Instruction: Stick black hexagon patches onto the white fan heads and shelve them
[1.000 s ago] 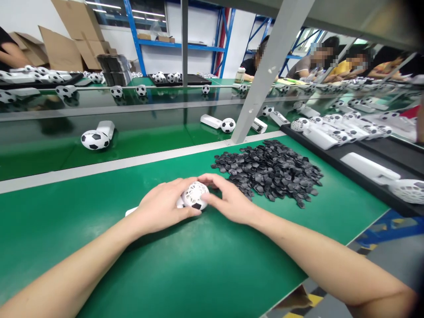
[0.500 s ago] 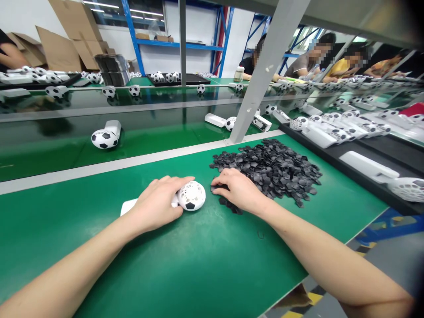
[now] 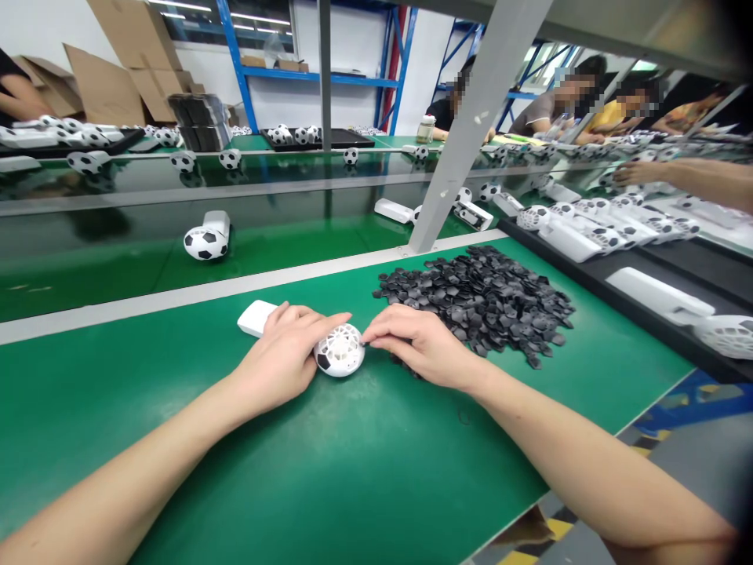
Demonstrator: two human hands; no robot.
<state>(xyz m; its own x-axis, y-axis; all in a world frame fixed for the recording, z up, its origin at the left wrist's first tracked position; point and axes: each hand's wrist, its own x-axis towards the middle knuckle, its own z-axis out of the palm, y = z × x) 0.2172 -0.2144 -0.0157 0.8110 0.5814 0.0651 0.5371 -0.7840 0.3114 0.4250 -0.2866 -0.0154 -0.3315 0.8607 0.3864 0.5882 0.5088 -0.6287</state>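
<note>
My left hand is closed around a white handheld fan with a football-patterned head. The fan lies on the green worktop, its white handle sticking out beyond my fingers to the upper left. One black patch shows on the head's lower left; the rest of the face is open white lattice. My right hand pinches a small black pentagon piece, mostly hidden by the fingertips, at the head's right edge. Just behind my right hand spreads a heap of black pentagon pieces.
A black tray of white football-head fans stands on the right. Beyond a metal rail, a green conveyor carries another fan. A grey post rises behind the heap. Co-workers sit at the far right; another person's hands reach over the tray.
My right hand has moved left from the heap's edge to the fan head with a black piece. The held fan has turned, its handle swinging upward. Conveyor items have shifted; another person's arms have appeared at right.
</note>
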